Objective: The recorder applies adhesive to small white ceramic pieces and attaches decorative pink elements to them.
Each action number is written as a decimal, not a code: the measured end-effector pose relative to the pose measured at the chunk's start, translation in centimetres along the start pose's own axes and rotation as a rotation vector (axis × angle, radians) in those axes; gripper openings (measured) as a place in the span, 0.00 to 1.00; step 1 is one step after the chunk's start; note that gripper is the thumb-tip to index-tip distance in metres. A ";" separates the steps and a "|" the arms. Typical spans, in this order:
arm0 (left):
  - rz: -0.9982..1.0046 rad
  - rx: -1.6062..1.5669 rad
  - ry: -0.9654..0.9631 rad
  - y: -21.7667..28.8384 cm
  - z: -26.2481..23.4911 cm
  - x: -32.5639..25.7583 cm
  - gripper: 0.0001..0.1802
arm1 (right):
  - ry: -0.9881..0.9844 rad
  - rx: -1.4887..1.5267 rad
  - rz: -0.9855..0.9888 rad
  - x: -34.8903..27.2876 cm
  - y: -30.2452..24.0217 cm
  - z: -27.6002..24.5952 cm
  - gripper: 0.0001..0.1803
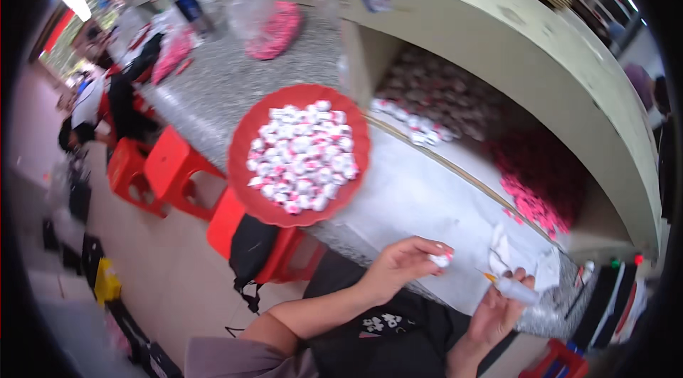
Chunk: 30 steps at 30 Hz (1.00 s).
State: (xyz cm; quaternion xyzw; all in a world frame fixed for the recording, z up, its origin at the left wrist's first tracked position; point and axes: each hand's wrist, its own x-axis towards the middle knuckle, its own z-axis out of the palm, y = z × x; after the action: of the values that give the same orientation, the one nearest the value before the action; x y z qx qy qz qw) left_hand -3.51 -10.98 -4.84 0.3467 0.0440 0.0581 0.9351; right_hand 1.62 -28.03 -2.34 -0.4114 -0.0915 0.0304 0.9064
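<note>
My left hand (pixel 400 266) pinches a small white piece with pink on it (pixel 442 260) between thumb and fingers, above the white sheet (pixel 405 200) on the counter. To its right, my right hand (pixel 492 314) is closed around a small translucent squeeze bottle (pixel 518 290). The bottle's thin orange-yellow nozzle points left toward the piece, with a gap between them. Left of the sheet, a red scalloped dish (pixel 240 182) holds many similar white and pink pieces (pixel 302 154). A crumpled white cloth or tissue (pixel 500 248) lies behind the bottle.
A pale shelf unit (pixel 491 11) arches over the counter's far side. Inside are dark-shaded pieces (pixel 441 90) and a pink heap (pixel 533 196). Bags of pink pieces (pixel 274 29) and a blue bottle (pixel 186 1) stand farther back. Red stools (pixel 174 164) line the left; people sit beyond.
</note>
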 end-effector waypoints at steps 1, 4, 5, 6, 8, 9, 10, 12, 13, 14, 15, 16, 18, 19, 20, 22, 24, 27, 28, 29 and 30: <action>0.018 0.019 -0.014 0.0 -0.2 -0.1 0.11 | 0.038 -0.036 -0.029 -0.1 0.1 0.1 0.22; -0.024 0.011 -0.007 0.0 0.3 0.3 0.13 | 0.040 -0.348 -0.251 -0.1 -0.1 2.5 0.23; -0.044 0.012 0.046 0.0 0.6 0.5 0.14 | 0.052 -0.420 -0.318 -0.2 -0.1 3.1 0.21; -0.032 0.054 0.005 -0.3 0.6 0.6 0.16 | 0.059 -0.490 -0.381 -0.3 -0.2 3.3 0.20; -0.040 0.056 -0.004 -0.4 0.8 0.6 0.16 | -0.027 -0.495 -0.410 -0.8 -0.4 2.5 0.22; -0.030 0.066 -0.001 -0.5 0.9 0.7 0.17 | -0.109 -0.635 -0.438 -1.0 -0.5 2.3 0.23; -0.037 0.067 0.001 -0.6 0.9 0.6 0.17 | -0.197 -0.770 -0.458 -1.2 -0.6 2.2 0.23; -0.037 0.068 0.007 -0.7 0.8 0.4 0.18 | -0.212 -0.773 -0.436 -1.4 -0.7 2.2 0.22; -0.043 0.067 0.006 -0.7 0.8 0.4 0.18 | -0.253 -0.791 -0.437 -1.4 -0.8 2.1 0.22; -0.041 0.059 0.017 -0.7 1.0 0.5 0.18 | -0.294 -0.809 -0.437 -1.4 -0.8 2.0 0.22; -0.039 0.052 0.029 -0.7 1.1 0.5 0.18 | -0.289 -0.812 -0.434 -1.5 -0.8 1.9 0.22; -0.040 0.054 0.029 -0.7 1.1 0.4 0.18 | -0.308 -0.809 -0.436 -1.5 -0.8 1.9 0.22; -0.036 0.088 0.006 -0.7 1.0 0.3 0.18 | -0.325 -0.806 -0.436 -1.6 -0.9 1.8 0.22; -0.037 0.090 0.006 -0.7 1.0 0.3 0.18 | -0.345 -0.810 -0.441 -1.6 -0.9 1.8 0.22; -0.032 0.090 0.004 -0.7 1.0 0.3 0.18 | -0.365 -0.813 -0.446 -1.6 -0.9 1.8 0.23; -0.027 0.090 0.003 -0.7 1.1 0.3 0.18 | -0.373 -0.816 -0.448 -1.5 -0.9 1.8 0.23; -0.033 0.096 0.006 -0.5 1.2 0.3 0.18 | -0.381 -0.818 -0.449 -1.5 -0.9 1.8 0.23; -0.018 0.102 0.001 -0.5 1.1 0.3 0.18 | -0.398 -0.831 -0.449 -1.5 -0.9 1.7 0.23; -0.020 0.102 0.001 -0.5 1.1 0.3 0.18 | -0.388 -0.795 -0.450 -1.5 -0.9 1.6 0.24; -0.017 0.099 0.006 -0.5 1.1 0.3 0.18 | -0.378 -0.760 -0.450 -1.5 -0.9 1.6 0.26; -0.014 0.096 0.011 -0.5 1.0 0.3 0.18 | -0.377 -0.760 -0.449 -1.4 -1.0 1.5 0.26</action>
State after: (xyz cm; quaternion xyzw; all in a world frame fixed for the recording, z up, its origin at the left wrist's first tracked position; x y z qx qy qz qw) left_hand -3.00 -11.97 -4.40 0.3908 0.0542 0.0513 0.9175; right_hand -0.11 -27.70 -0.83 -0.6711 -0.3454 -0.1278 0.6434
